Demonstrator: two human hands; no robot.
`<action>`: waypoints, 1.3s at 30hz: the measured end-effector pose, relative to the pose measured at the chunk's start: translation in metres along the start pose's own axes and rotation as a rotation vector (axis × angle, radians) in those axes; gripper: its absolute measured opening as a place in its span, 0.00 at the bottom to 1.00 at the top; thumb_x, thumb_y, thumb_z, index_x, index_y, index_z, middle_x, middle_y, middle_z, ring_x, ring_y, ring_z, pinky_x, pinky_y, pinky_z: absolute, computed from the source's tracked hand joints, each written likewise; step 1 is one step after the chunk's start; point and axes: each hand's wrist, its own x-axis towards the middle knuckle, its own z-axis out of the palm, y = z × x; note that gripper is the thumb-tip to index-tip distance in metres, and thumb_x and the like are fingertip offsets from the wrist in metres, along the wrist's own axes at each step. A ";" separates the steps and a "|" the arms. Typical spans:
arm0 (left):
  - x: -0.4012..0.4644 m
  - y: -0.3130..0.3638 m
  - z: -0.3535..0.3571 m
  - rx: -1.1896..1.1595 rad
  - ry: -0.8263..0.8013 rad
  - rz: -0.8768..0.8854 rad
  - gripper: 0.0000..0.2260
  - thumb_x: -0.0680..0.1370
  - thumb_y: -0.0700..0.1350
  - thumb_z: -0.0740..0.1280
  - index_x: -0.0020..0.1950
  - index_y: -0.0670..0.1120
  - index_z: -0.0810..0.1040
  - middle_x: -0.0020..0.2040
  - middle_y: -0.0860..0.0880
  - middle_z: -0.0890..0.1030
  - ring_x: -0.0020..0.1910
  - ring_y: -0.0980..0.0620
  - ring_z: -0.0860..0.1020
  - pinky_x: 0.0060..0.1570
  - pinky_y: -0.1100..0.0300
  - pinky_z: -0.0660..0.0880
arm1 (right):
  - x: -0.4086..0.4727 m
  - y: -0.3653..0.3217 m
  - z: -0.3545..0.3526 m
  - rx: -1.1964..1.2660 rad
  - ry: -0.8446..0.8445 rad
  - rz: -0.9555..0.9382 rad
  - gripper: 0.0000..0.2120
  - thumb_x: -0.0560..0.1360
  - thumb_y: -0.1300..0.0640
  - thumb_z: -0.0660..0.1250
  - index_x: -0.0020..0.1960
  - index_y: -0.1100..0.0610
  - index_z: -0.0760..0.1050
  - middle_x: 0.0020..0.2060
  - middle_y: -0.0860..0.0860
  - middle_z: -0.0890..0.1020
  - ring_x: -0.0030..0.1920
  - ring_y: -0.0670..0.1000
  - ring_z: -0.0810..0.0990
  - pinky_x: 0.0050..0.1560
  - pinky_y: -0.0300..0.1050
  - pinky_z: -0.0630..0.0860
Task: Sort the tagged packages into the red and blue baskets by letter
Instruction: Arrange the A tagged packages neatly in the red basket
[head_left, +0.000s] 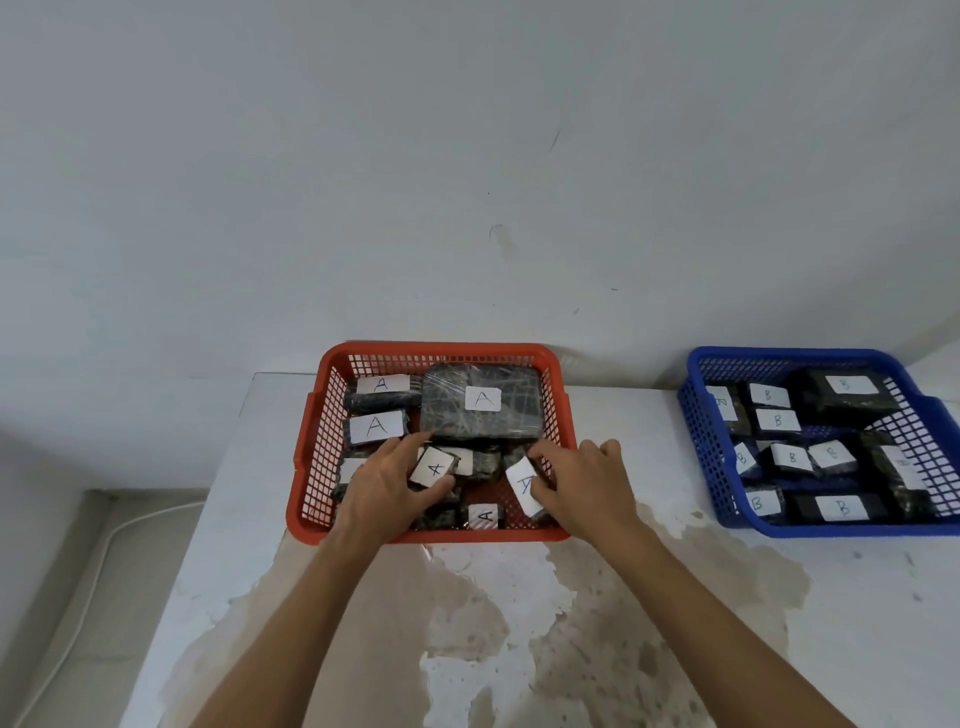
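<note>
The red basket (306, 441) stands at the table's middle back and holds several dark wrapped packages with white tags marked A. The largest A package (480, 402) lies flat at its rear. Inside the basket's front left, my left hand (384, 488) grips a small A-tagged package (435, 467) between thumb and fingers. My right hand (584, 488) reaches in over the front right and pinches another small package (523, 486) by its A tag. The blue basket (701, 441) at the right holds several packages tagged B.
The white table (649, 597) has a large brown stain across its front middle. A plain wall rises right behind both baskets. The table's left edge drops to a floor with a pale cable (104, 551).
</note>
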 end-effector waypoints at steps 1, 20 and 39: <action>-0.001 -0.001 -0.001 0.009 -0.003 -0.010 0.32 0.72 0.67 0.65 0.72 0.55 0.66 0.62 0.50 0.77 0.57 0.53 0.77 0.51 0.58 0.76 | -0.001 -0.004 0.004 -0.057 0.025 0.003 0.12 0.77 0.44 0.63 0.58 0.45 0.75 0.48 0.50 0.84 0.45 0.53 0.77 0.51 0.49 0.63; -0.009 -0.032 -0.033 -0.009 0.138 -0.119 0.26 0.72 0.63 0.69 0.65 0.52 0.70 0.59 0.50 0.79 0.50 0.52 0.80 0.38 0.63 0.74 | 0.000 -0.021 0.020 -0.358 0.055 0.049 0.11 0.72 0.49 0.75 0.50 0.54 0.82 0.49 0.53 0.79 0.46 0.54 0.75 0.52 0.49 0.67; -0.038 0.002 -0.040 -0.280 0.085 -0.355 0.26 0.69 0.64 0.70 0.58 0.54 0.64 0.51 0.50 0.77 0.42 0.53 0.81 0.33 0.65 0.77 | 0.003 -0.030 0.008 0.436 0.229 -0.111 0.22 0.73 0.35 0.65 0.63 0.43 0.73 0.56 0.44 0.77 0.57 0.46 0.73 0.56 0.47 0.70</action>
